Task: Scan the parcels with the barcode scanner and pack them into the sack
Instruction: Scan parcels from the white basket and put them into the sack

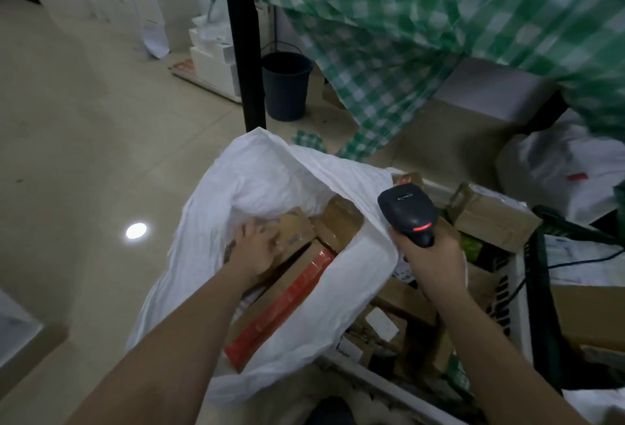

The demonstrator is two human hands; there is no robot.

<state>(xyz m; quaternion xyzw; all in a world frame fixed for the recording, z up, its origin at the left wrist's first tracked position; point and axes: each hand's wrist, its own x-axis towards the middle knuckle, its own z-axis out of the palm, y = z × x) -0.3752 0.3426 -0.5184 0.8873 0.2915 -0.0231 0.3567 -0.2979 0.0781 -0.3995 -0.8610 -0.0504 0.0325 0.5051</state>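
Observation:
A white sack [257, 174] stands open on the floor in the middle of the view. Several cardboard parcels lie inside it, among them a long box with a red stripe [284, 303]. My left hand [255, 247] reaches into the sack and rests on a brown parcel [294, 232], fingers spread over its top. My right hand [431, 259] grips the handle of a dark barcode scanner [407, 210], held upright beside the sack's right rim, its red light on. More brown parcels [490, 215] lie in a white crate [375, 384] to the right.
A green checked cloth [422, 25] hangs over a table with a black leg [245, 52]. A dark bucket [286, 84] stands behind the sack. White boxes [209, 62] are stacked at the back left. A black cable [575, 260] and cartons are at the right.

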